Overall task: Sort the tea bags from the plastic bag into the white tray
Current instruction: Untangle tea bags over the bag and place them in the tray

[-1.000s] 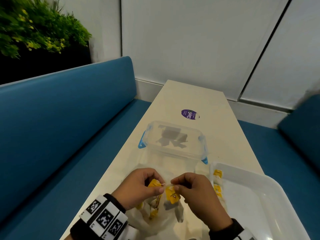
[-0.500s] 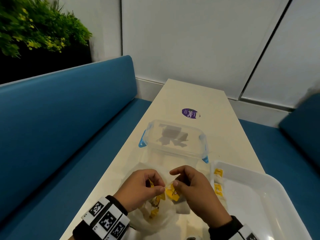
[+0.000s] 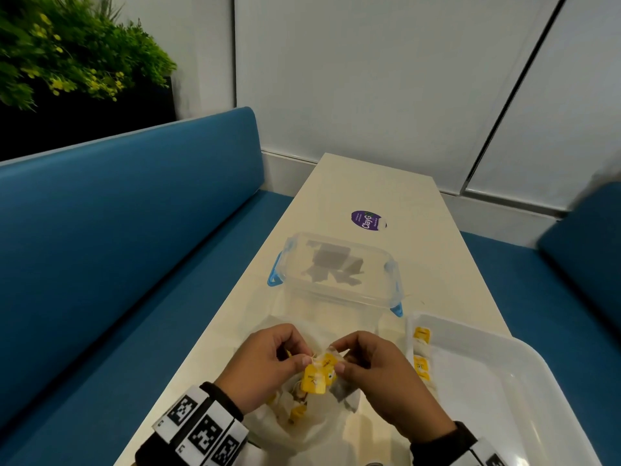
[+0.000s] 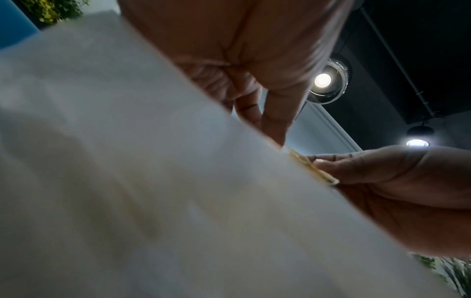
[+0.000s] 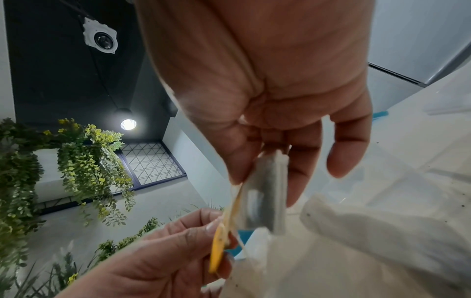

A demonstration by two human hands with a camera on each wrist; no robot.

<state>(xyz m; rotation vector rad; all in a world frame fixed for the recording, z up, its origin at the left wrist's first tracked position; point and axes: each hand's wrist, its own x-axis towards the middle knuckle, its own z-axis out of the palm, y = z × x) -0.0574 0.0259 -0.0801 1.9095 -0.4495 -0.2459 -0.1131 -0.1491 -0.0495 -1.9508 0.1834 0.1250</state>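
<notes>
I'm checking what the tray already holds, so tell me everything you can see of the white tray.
The white tray is a shallow, glossy, plastic-looking rectangle with rounded corners and a raised rim. It lies flat on the pale table, near the person's right hand, just in front of the clear lidded container. Its near end runs out of view. Yellow-tagged tea bags lie in a line along its left wall; the rest of its floor looks bare.

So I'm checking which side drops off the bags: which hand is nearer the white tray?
Right. The right hand sits just beside the white tray's left rim; the left hand is farther away, beyond the right hand.
</notes>
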